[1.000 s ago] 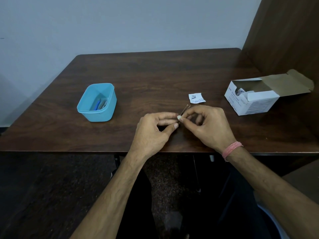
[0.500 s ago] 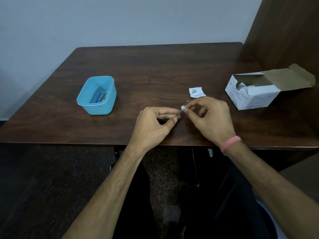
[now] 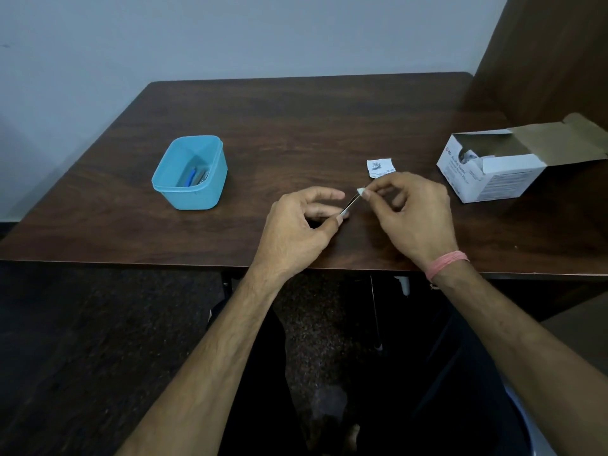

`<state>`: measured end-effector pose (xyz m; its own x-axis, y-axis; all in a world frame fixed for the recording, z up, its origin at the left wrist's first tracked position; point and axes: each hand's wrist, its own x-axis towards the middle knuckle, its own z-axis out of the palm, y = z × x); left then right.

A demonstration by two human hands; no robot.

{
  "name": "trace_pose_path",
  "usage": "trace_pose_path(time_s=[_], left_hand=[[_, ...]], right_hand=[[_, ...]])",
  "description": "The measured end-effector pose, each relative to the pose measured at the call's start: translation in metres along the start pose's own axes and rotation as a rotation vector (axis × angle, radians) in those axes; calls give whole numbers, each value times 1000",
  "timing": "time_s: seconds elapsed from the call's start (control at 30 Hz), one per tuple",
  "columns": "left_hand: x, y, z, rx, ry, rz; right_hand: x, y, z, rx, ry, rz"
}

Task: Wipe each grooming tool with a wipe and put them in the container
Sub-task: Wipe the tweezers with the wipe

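My left hand (image 3: 301, 225) pinches the near end of a thin metal grooming tool (image 3: 350, 204), which looks like tweezers, just above the dark wooden table (image 3: 296, 126). My right hand (image 3: 414, 215) pinches a small white wipe (image 3: 361, 191) around the tool's far tip. A light blue plastic container (image 3: 190, 172) stands to the left; a blue-handled tool and a metal one (image 3: 194, 177) lie inside it.
A torn white wipe wrapper (image 3: 380, 166) lies on the table just beyond my right hand. An open white cardboard box of wipes (image 3: 493, 169) sits at the right, next to a brown wooden panel (image 3: 543, 54). A pale wall runs behind the table.
My right hand has slid the wipe along the tool away from my left hand, toward the tip, so more bare metal shows between the hands. The camera view has shifted slightly.
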<state>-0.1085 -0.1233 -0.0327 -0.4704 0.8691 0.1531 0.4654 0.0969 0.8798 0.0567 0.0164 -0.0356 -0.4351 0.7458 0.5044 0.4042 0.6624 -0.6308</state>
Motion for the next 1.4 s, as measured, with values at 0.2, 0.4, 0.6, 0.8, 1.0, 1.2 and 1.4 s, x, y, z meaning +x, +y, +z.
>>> trace_pose_path(time_s=[0.2, 0.4, 0.6, 0.8, 1.0, 1.2, 1.4], left_hand=[[2, -4, -1, 16, -20, 3], [0, 4, -1, -11, -8, -21], [1, 4, -3, 23, -14, -10], [2, 3, 0, -10, 5, -13], [0, 8, 0, 19, 35, -26], [1, 11, -3, 35, 32, -47], [1, 11, -3, 13, 21, -40]], right_hand=[[-8, -10, 0, 27, -217, -204], [2, -2, 0, -29, -46, -6], [-6, -13, -6, -28, -239, -180], [-5, -13, 0, -138, -155, -110], [2, 5, -1, 210, -63, 167], [-7, -12, -2, 15, -276, -111], [-2, -5, -1, -33, -94, 1]])
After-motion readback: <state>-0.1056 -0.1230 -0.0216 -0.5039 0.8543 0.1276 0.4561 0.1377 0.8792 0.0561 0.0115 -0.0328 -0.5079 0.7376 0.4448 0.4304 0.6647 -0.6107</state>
